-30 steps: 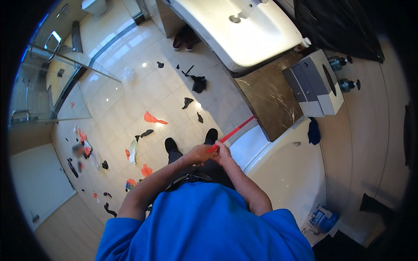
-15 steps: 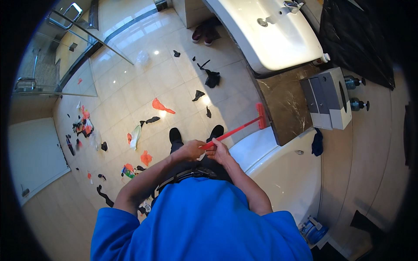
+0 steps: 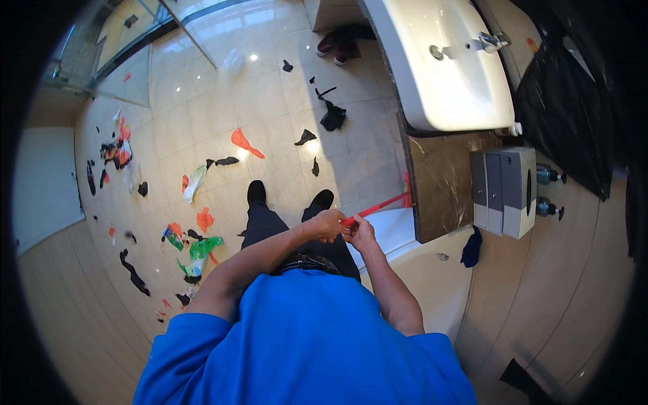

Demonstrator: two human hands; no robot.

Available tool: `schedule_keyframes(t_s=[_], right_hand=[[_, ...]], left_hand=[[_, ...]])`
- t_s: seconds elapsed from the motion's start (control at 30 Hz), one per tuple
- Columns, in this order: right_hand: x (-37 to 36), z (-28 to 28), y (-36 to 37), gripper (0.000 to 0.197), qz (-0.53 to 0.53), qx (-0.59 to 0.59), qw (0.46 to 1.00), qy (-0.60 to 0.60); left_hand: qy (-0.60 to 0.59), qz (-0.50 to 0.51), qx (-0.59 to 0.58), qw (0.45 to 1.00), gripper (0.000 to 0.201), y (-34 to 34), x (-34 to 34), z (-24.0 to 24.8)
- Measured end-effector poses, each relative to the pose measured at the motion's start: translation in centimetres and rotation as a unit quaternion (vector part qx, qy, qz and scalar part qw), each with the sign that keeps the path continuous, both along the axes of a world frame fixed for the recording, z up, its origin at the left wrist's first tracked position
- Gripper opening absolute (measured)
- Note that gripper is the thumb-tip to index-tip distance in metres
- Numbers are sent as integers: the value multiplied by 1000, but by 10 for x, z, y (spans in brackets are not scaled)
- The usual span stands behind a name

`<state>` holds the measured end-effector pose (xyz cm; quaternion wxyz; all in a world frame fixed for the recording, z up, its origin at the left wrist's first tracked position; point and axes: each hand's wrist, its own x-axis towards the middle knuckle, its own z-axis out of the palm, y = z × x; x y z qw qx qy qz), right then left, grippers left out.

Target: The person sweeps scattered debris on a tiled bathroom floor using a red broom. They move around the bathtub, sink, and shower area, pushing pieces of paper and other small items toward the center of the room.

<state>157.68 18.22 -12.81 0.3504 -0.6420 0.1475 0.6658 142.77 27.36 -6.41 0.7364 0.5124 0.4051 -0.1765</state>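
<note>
A red long-handled broom (image 3: pixel 383 206) slants from my hands up to the right. Its bristled head (image 3: pixel 407 191) is partly hidden by the edge of the dark stone counter. Around the near end of the handle, my left hand (image 3: pixel 326 225) is closed in front of my waist. My right hand (image 3: pixel 362 233) grips the handle just beside it, fingers curled in. Both hands are close together, above the floor. Scraps of black and red plastic lie strewn over the tiles, among them a red piece (image 3: pixel 244 142) and a black piece (image 3: pixel 333 116).
To the right, a white washbasin (image 3: pixel 466 101) sits on the dark counter (image 3: pixel 442 185) with a grey dispenser box (image 3: pixel 505 192). A bathtub (image 3: pixel 432 283) curves beside my right arm. Torn wrappers (image 3: pixel 202 248) and a litter heap (image 3: pixel 120 148) lie to the left. A black bag (image 3: pixel 563 111) hangs far right.
My view has shifted, bringing more litter at the left into sight. The broom's head has slipped partly behind the counter edge. Both hands still hold the handle.
</note>
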Motion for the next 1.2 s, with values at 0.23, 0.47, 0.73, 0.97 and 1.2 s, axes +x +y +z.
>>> schedule_keyframes(t_s=[0.23, 0.47, 0.73, 0.97, 1.2], right_hand=[[-25, -1, 18, 30, 87, -3, 995, 52], [-100, 10, 35, 32, 129, -5, 984, 120], [-51, 7, 41, 26, 21, -22, 997, 68], [12, -4, 25, 24, -28, -38, 998, 28], [-19, -8, 31, 23, 60, -34, 994, 82]], left_hand=[[5, 27, 78, 997, 29, 6, -43, -7], [54, 59, 73, 994, 29, 20, -129, 17], [3, 6, 98, 995, 22, 26, -56, 3], [-36, 51, 92, 994, 16, 4, 7, 1], [-38, 73, 213, 974, 21, -4, -40, -18]])
